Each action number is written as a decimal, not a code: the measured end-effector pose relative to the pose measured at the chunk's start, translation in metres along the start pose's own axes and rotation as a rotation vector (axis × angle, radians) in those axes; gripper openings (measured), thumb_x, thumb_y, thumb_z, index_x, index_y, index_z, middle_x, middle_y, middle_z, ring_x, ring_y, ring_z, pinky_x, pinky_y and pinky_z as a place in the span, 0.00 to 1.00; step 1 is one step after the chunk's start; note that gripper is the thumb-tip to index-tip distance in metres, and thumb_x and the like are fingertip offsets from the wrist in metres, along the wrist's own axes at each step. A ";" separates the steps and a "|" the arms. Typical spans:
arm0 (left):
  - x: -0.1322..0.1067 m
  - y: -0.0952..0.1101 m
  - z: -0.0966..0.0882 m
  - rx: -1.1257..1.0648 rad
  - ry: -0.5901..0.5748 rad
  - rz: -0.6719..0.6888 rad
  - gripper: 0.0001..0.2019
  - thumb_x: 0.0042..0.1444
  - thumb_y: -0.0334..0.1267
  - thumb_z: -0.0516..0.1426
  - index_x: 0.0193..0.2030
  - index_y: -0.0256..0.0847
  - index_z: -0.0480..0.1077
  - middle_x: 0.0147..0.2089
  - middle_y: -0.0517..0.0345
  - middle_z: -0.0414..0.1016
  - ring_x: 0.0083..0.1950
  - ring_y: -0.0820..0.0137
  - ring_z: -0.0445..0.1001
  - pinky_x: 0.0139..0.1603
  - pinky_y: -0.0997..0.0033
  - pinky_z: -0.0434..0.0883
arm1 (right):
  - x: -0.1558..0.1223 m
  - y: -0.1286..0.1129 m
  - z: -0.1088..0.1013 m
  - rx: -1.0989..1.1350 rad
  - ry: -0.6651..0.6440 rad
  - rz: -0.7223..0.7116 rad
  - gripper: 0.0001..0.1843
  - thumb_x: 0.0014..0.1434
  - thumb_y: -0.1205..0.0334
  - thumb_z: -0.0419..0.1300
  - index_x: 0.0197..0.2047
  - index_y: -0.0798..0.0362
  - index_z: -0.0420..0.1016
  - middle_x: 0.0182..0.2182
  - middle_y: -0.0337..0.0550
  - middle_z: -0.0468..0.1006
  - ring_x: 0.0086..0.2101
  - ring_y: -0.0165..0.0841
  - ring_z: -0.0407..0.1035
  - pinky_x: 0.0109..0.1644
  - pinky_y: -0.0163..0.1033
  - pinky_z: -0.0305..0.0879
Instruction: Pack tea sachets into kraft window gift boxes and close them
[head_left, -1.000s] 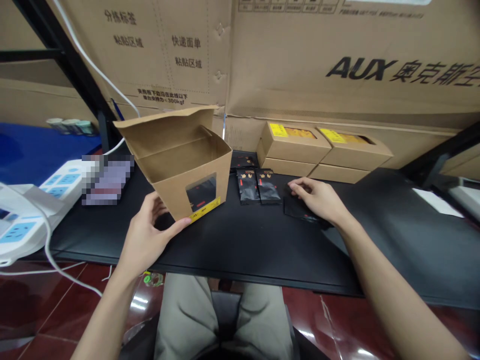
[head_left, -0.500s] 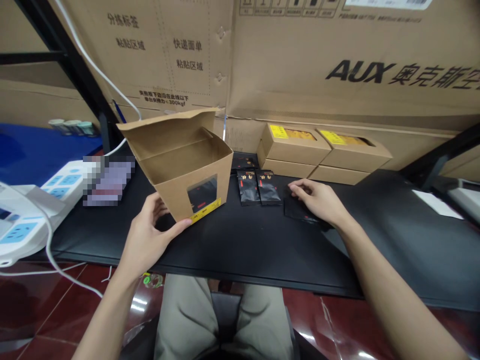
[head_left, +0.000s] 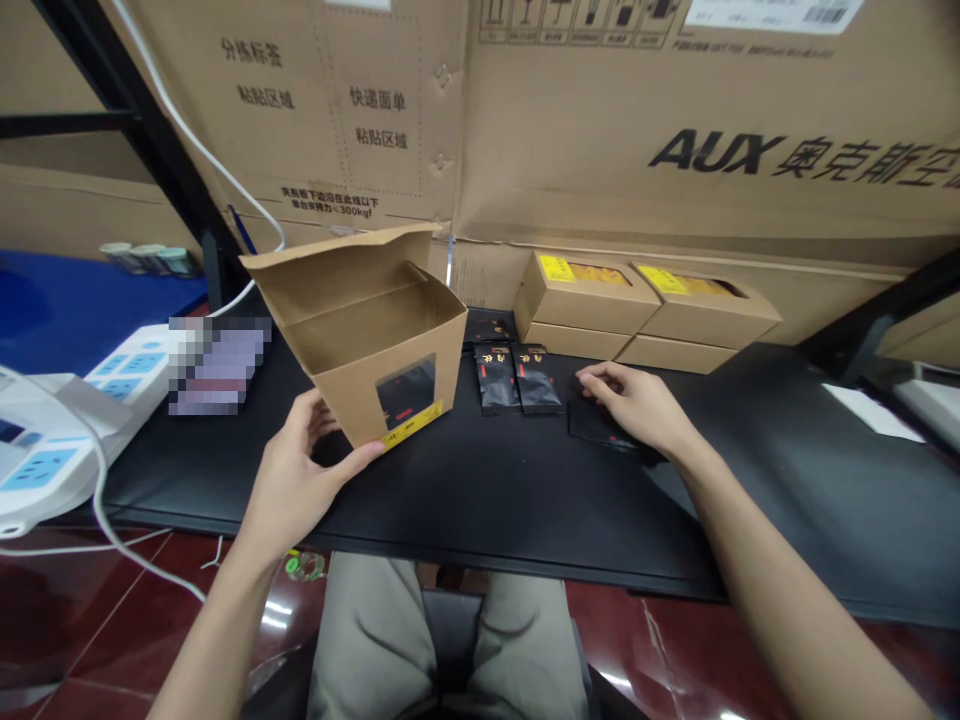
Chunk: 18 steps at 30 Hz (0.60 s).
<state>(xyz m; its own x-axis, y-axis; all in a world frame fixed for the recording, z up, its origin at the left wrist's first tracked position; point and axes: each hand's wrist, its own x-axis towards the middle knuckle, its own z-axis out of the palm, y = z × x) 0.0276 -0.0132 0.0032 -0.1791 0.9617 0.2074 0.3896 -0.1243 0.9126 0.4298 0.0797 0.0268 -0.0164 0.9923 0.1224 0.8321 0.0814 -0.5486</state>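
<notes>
Brown card: one open carton (head_left: 366, 375), on the black surface (head_left: 465, 500), lid flap raised at the rear, mouth upward. Front panel cut with a window, through which black packaging (head_left: 409, 392) with a red mark shows; yellow label strip (head_left: 414, 424) along the panel's lower edge.

Hands, two, bare. Left hand (head_left: 294, 482): at the lower left corner of the open carton, closed partway around it and holding it, thumb along the lower front edge by the yellow label strip, fingers at the side panel, tips hidden. Right hand (head_left: 636, 405): well to the right of the open carton, fingers curled, thumb and forefinger close together, over flat black packets (head_left: 596, 423); whether it grips any cannot be told.

Black sachets (head_left: 497, 380), two, gold lettering, red marks: side by side, just right of the open carton. Rear black packets (head_left: 489, 328): right rear of the open carton, partly hidden.

Brown closed boxes (head_left: 589, 296), four, in two adjoining stacks of two: right rear of the open carton; upper pair with yellow labels and windows.

Power strip (head_left: 124, 375), white, blue socket panels: well left of the open carton. Pixelated item (head_left: 219, 370): nearer the open carton, same side. Paper slip (head_left: 874, 412), white: far right of the open carton. Cardboard panel (head_left: 570, 190), large, printed AUX: upright behind the open carton.
</notes>
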 end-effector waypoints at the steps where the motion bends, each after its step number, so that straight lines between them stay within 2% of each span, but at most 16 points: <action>1: 0.000 0.000 0.000 -0.002 0.000 0.001 0.37 0.50 0.53 0.72 0.64 0.46 0.67 0.64 0.48 0.80 0.64 0.52 0.79 0.70 0.45 0.73 | 0.000 0.000 0.000 0.003 -0.001 0.002 0.22 0.63 0.45 0.56 0.46 0.51 0.83 0.34 0.45 0.86 0.35 0.39 0.79 0.47 0.43 0.71; 18: 0.001 -0.003 0.000 -0.010 0.015 0.005 0.38 0.49 0.53 0.73 0.64 0.47 0.67 0.64 0.49 0.80 0.64 0.53 0.80 0.70 0.46 0.73 | -0.001 0.000 -0.001 -0.004 0.002 -0.008 0.21 0.63 0.46 0.56 0.45 0.50 0.83 0.34 0.45 0.86 0.36 0.39 0.80 0.48 0.43 0.72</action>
<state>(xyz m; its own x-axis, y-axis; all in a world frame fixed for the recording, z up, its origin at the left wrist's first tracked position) 0.0264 -0.0123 0.0006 -0.1909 0.9574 0.2168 0.3809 -0.1313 0.9152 0.4301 0.0786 0.0280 -0.0216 0.9915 0.1282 0.8342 0.0885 -0.5443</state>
